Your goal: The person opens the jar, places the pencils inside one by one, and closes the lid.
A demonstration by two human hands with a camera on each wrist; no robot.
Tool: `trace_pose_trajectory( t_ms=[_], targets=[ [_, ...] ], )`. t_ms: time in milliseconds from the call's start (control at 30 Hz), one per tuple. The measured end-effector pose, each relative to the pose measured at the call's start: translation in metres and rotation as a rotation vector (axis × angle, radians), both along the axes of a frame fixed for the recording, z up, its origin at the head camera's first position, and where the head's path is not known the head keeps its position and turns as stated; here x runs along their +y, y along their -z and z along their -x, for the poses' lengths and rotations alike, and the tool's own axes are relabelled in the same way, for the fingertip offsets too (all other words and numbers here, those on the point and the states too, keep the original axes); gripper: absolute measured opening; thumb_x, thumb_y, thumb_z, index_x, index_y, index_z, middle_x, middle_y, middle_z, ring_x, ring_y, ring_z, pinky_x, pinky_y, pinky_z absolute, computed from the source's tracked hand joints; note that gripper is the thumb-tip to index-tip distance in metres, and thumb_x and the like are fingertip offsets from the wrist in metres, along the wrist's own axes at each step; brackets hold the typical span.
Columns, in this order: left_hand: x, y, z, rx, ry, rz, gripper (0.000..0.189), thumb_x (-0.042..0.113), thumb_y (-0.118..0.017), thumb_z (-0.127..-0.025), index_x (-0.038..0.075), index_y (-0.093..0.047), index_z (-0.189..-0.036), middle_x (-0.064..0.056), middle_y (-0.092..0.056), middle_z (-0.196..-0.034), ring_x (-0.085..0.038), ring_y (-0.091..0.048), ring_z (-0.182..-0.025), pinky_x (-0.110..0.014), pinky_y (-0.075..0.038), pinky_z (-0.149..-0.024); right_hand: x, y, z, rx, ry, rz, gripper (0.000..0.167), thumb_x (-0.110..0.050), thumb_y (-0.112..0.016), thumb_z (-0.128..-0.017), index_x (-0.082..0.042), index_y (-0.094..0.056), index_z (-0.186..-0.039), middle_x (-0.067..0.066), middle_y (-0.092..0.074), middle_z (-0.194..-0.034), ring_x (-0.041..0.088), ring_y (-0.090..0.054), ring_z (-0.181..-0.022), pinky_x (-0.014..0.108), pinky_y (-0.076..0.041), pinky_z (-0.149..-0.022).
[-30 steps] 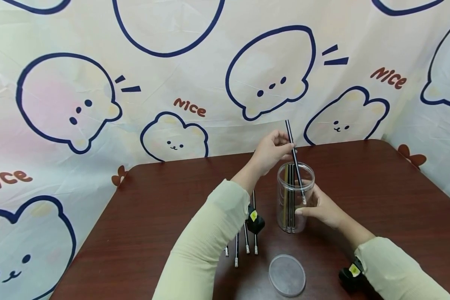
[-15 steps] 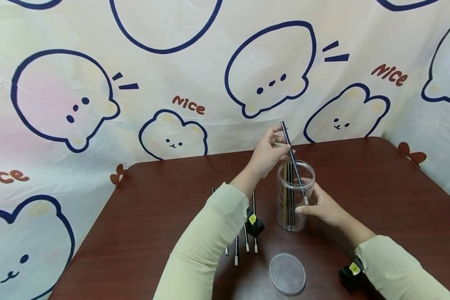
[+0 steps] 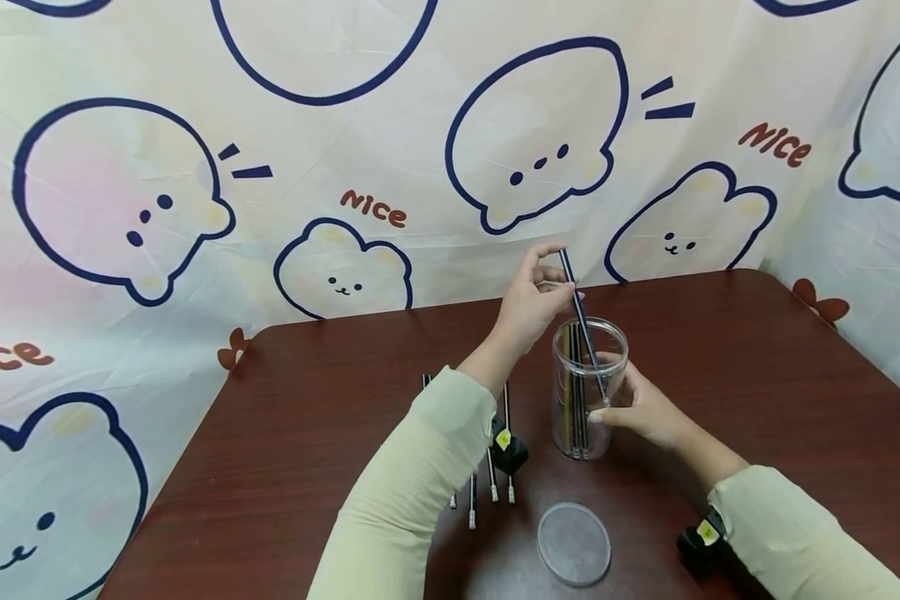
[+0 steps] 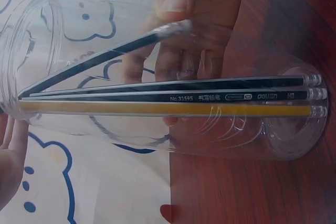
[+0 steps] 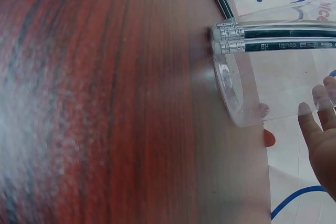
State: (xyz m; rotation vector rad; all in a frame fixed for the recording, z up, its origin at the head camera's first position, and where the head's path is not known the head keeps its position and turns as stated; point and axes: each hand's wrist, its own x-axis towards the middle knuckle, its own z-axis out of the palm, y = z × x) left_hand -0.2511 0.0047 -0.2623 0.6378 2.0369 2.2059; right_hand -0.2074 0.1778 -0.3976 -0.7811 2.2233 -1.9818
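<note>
My left hand [image 3: 531, 304] pinches a dark pencil [image 3: 582, 321] near its upper end, with a finger at the tip. Tilted, the pencil reaches eraser end down through the mouth of a clear jar [image 3: 619, 360]. My right hand [image 3: 645, 414] grips the jar's right side, thumb in front; the left wrist view shows its fingers through the plastic. Inside stand several pencils, including a yellow pencil [image 4: 157, 108] and a dark pencil [image 4: 157, 96], erasers at the bottom. The held pencil's silver ferrule [image 4: 173, 27] hangs well above the jar's base.
Several pencils [image 3: 472, 500] lie on the brown table [image 3: 330, 417], partly hidden by my left forearm. A round clear lid [image 3: 573, 544] lies flat in front of the jar. A printed cloth [image 3: 435, 167] hangs behind the table.
The pencil has gone slightly deeper into the jar and leans more to the left at its top. My left hand has come down with it, its finger now at the pencil's upper end.
</note>
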Motion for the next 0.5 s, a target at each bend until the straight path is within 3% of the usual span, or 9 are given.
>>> trace_pose_trajectory(
  t_ms=[133, 233, 500],
  targets=[
    [0.001, 0.005, 0.002, 0.017, -0.008, 0.011, 0.028, 0.0, -0.054, -0.083, 0.003, -0.049, -0.11, -0.011, -0.055, -0.083, -0.019, -0.056, -0.072, -0.029, -0.049, -0.065, 0.001, 0.0, 0.0, -0.018, 0.017, -0.015, 0.067, 0.003, -0.062, -0.075, -0.006, -0.023, -0.128, 0.013, -0.046, -0.109, 0.015, -0.051, -0.097, 0.026, -0.043, -0.077],
    [0.002, 0.013, 0.007, 0.036, 0.01, 0.003, 0.019, 0.002, -0.054, -0.083, -0.002, -0.052, -0.102, -0.008, -0.055, -0.082, -0.015, -0.055, -0.071, -0.029, -0.049, -0.065, 0.001, -0.001, 0.0, -0.026, 0.016, -0.02, 0.067, 0.001, -0.062, -0.075, -0.007, -0.023, -0.128, 0.015, -0.043, -0.115, 0.015, -0.048, -0.101, 0.025, -0.041, -0.08],
    [0.003, 0.027, 0.011, 0.066, 0.039, 0.026, 0.014, 0.003, -0.054, -0.084, -0.006, -0.054, -0.095, -0.004, -0.054, -0.079, -0.014, -0.054, -0.072, -0.027, -0.048, -0.068, 0.001, -0.001, 0.001, -0.027, 0.01, -0.023, 0.068, 0.001, -0.062, -0.075, -0.005, -0.022, -0.129, 0.016, -0.041, -0.118, 0.015, -0.049, -0.099, 0.028, -0.042, -0.078]
  ],
)
